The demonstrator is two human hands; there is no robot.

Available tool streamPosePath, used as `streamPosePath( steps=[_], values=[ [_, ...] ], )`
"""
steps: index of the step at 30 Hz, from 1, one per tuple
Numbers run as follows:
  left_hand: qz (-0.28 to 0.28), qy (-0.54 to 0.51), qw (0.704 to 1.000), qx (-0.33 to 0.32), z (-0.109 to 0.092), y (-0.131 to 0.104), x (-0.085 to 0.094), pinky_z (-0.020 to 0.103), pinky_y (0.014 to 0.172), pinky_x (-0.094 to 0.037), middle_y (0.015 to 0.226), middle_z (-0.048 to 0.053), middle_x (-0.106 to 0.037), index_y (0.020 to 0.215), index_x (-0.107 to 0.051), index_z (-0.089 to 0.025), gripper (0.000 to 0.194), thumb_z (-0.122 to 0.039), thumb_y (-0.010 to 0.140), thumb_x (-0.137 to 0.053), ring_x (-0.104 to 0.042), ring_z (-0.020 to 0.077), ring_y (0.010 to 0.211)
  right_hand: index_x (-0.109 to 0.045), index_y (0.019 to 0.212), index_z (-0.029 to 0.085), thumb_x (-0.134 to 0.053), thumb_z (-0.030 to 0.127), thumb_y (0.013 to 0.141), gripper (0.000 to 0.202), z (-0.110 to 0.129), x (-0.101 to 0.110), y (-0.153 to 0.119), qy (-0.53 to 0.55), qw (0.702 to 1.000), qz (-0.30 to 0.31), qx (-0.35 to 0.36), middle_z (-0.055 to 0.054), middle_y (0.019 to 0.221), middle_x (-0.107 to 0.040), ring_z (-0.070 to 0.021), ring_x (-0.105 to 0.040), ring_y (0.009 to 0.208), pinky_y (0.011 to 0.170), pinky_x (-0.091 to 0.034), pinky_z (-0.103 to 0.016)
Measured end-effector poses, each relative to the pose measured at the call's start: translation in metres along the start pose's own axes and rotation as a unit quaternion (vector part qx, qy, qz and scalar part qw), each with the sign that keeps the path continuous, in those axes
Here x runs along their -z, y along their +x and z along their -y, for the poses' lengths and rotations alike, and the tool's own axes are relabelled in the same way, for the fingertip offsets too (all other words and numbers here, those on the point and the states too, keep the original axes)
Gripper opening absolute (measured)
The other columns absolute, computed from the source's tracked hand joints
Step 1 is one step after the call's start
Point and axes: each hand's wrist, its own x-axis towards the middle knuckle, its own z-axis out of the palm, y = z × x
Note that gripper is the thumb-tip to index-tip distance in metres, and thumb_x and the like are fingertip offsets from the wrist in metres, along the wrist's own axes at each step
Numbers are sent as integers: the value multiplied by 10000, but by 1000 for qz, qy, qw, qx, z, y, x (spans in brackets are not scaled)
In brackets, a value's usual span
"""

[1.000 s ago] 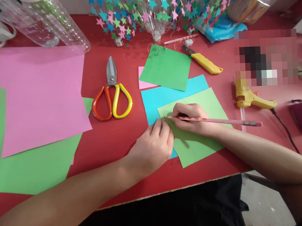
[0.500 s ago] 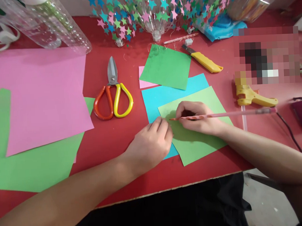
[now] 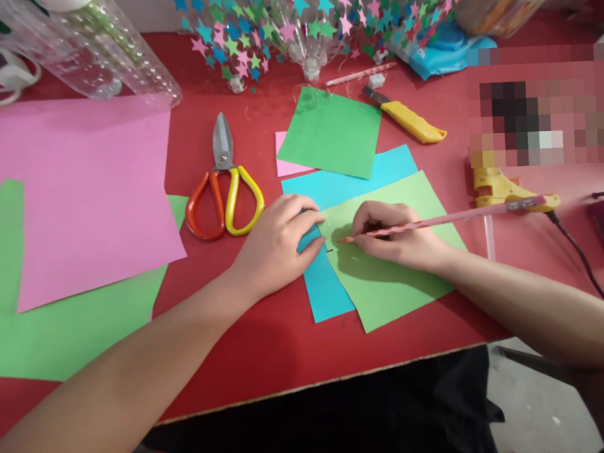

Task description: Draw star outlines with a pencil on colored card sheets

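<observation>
My right hand (image 3: 395, 239) grips a pink patterned pencil (image 3: 446, 219), its tip close above the light green paper (image 3: 410, 295). A short dark mark shows near that sheet's left edge. My left hand (image 3: 282, 237) has its fingers apart, with the fingertips at the left edge of the light green paper. Beneath this sheet lies a blue paper (image 3: 330, 299), partly covered. Behind them a darker green paper (image 3: 335, 135) overlaps a small pink piece (image 3: 289, 157). Scissors (image 3: 224, 180) with one red and one yellow handle rest just beyond my left hand.
Large pink (image 3: 95, 195) and green sheets (image 3: 96, 329) cover the left side. A yellow cutter (image 3: 412, 120), another pencil (image 3: 360, 75) and a yellow glue gun (image 3: 505, 194) lie to the right. Star-covered clear plastic decorations (image 3: 308, 26) stand at the back.
My left hand has moved up and to the left, its fingers spreading and uncovering the dark mark and more blue paper. The pencil's rear end has swung slightly upward.
</observation>
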Motion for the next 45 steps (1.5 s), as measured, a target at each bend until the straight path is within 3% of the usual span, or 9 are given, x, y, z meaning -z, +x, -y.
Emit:
streamPosePath(
  steps=[17, 32, 45],
  values=[
    [13, 5, 1000, 24, -8, -2, -1, 446, 913, -484, 1110, 133, -594, 1021, -592, -142, 135, -210, 911, -556, -550, 274, 1047, -513, 712, 173, -554, 50, 757, 138, -1, 0, 1, 6, 999, 39, 18, 47, 646, -513, -59, -417, 553, 522, -313, -197],
    [15, -1, 999, 31, -9, -2, -1, 457, 931, -484, 1118, 120, -581, 1029, -575, -162, 132, -195, 903, -555, -551, 273, 1070, -479, 705, 191, -581, 108, 794, 159, -7, -8, 4, -27, 999, -39, 25, 57, 609, -475, -71, -401, 544, 503, -293, -208],
    [18, 5, 999, 28, -9, -2, -1, 443, 936, -484, 1120, 129, -584, 1032, -588, -140, 142, -196, 907, -555, -550, 274, 1066, -428, 670, 190, -525, 44, 719, 183, -6, -4, 3, -34, 998, -18, 50, 70, 596, -412, -55, -353, 527, 487, -284, -195]
  ],
)
